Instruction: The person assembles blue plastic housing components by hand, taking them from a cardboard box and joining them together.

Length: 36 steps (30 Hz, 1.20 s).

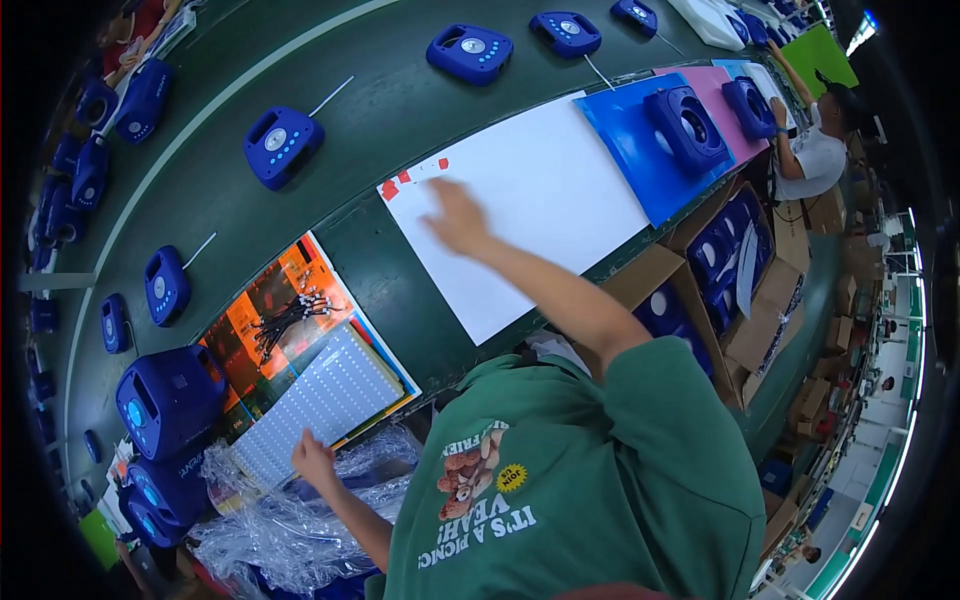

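My right hand [458, 215], smeared by motion, is above a large white sheet [540, 210] on the bench, close to several small red stickers [404, 177] at the sheet's far left corner. My left hand [313, 455] has its fingers curled together beside the lower edge of a grey sheet with rows of small white labels [318, 400]. Whether the fingers pinch anything is too small to see. Beyond the label sheet, a bunch of short black cables [290, 322] rests on an orange printed sheet [235, 350].
Blue speaker-like cases [284, 146] are spread along the green conveyor [380, 100]. Larger blue housings [170, 400] stand at left, near clear plastic wrap [290, 520]. An opened carton [690, 265] holds blue parts at right. A co-worker [815, 150] sits farther right, beside another blue case [690, 130].
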Each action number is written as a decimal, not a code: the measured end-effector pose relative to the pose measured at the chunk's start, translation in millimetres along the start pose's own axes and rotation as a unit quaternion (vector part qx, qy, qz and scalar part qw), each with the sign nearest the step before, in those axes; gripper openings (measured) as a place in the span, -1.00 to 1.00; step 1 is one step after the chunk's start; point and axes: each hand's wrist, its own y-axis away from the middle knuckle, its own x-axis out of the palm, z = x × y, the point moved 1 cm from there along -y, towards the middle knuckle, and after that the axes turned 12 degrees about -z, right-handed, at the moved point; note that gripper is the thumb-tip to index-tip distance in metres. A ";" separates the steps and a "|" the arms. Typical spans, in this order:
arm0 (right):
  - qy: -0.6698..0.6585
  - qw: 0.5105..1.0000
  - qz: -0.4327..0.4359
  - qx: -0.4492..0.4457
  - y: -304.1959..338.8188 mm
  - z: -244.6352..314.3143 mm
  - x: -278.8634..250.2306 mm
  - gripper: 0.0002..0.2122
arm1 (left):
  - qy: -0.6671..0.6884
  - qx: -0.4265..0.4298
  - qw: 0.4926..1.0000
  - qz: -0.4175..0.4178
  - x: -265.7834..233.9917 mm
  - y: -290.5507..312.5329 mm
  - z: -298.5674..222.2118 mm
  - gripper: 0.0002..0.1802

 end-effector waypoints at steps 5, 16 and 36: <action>0.216 0.965 -0.124 0.080 -19.8 -125.7 -129.2 -0.40 | 0.012 0.306 0.932 0.196 138.7 79.3 -96.2 -0.76; 0.586 0.810 -0.020 -0.018 -74.8 -355.8 -330.8 -0.38 | -0.313 0.527 0.733 0.294 291.1 236.6 -102.6 -0.22; 0.218 0.971 -0.038 -0.094 -40.8 -292.7 -245.4 -0.32 | -0.318 0.494 0.773 0.240 278.4 236.1 -71.7 -0.32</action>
